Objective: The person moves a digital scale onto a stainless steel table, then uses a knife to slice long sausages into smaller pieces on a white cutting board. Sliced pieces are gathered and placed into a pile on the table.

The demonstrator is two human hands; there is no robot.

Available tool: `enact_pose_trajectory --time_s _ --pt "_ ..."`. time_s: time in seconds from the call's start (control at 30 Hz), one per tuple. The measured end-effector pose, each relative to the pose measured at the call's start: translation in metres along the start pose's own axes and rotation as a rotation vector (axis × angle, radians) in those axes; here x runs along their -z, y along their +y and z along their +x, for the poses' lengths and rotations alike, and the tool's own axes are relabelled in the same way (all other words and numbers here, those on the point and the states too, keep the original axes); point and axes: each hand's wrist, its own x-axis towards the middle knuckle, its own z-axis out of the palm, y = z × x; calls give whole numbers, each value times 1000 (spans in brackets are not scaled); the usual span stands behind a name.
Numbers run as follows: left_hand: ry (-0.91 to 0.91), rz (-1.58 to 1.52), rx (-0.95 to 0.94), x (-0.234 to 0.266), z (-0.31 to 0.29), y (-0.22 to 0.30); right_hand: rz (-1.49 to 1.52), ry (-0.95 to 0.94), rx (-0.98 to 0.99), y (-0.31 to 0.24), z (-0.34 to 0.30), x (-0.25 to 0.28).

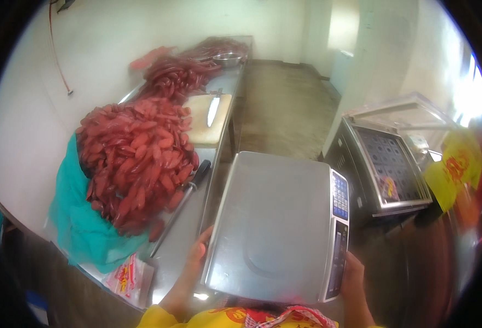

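Between my two hands is a weighing scale (279,218) with a flat steel platform and a keypad and display strip along its right side. My left hand (198,252) grips its left edge. At the lower right edge, next to the display, my right hand (353,273) holds it, with the fingers partly hidden underneath. The scale is in front of my body, beside the steel table (170,257). To its left lies a big heap of reddish sliced sausages (137,158) on a teal cloth (79,224).
A sharpening steel (183,199) lies along the table edge. Farther back are a cutting board (200,128) with a knife (213,109), whole sausages (175,76) and a metal bowl (228,59). Printed plastic pouches (129,284) sit near. On the right, a vacuum sealer (391,175) stands lid-up beside a yellow-clad person (454,169).
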Motion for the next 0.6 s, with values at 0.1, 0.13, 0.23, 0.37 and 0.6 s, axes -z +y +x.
enact_pose_trajectory --time_s 0.1,0.13,0.23,0.37,0.6 --pt "68 67 -92 6 64 -3 30 -58 -39 -11 87 -20" --pt "65 84 -117 10 85 -3 10 -84 -43 -14 116 -27" --pt "35 103 -189 21 170 3 10 -121 -44 -22 202 -58" --pt "15 57 -177 21 295 25 -52 -60 -1 -56 309 -106" --pt "-71 61 -99 25 524 58 -38 -16 25 -97 491 -168"
